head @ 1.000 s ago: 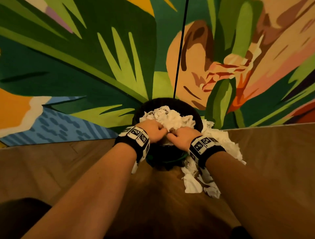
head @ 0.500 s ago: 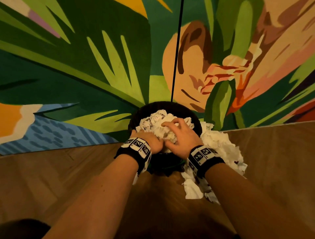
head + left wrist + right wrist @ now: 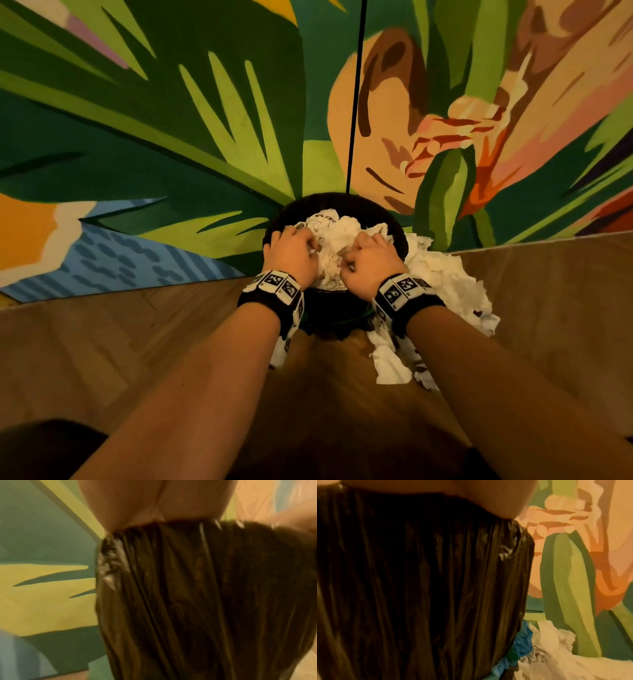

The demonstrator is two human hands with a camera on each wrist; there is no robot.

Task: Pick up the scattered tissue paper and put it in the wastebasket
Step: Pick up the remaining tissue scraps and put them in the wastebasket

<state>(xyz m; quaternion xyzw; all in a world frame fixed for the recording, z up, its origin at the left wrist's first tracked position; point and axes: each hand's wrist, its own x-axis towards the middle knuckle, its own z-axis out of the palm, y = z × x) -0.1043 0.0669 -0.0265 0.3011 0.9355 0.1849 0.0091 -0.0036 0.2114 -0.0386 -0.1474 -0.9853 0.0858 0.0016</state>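
A round wastebasket (image 3: 383,209) with a black liner (image 3: 188,588) stands against the painted wall, heaped with crumpled white tissue paper (image 3: 337,228). My left hand (image 3: 294,253) sits on the heap's left side with its fingers curled into the paper. On the right side my right hand (image 3: 368,260) is curled into the paper too. More tissue (image 3: 442,281) lies scattered on the floor to the right of the basket, also seen in the right wrist view as tissue (image 3: 556,649). Both wrist views show mostly the liner (image 3: 419,574); the fingers are hidden there.
A small tissue scrap (image 3: 279,353) lies under my left wrist and another piece (image 3: 390,370) in front of the basket. The colourful mural wall (image 3: 171,137) is directly behind. A black cord (image 3: 354,102) hangs down to the basket. Wooden floor (image 3: 137,342) extends left.
My right hand lay flat on the heap half a second ago and has now curled into the paper. The left hand has shifted up to the heap's left side.
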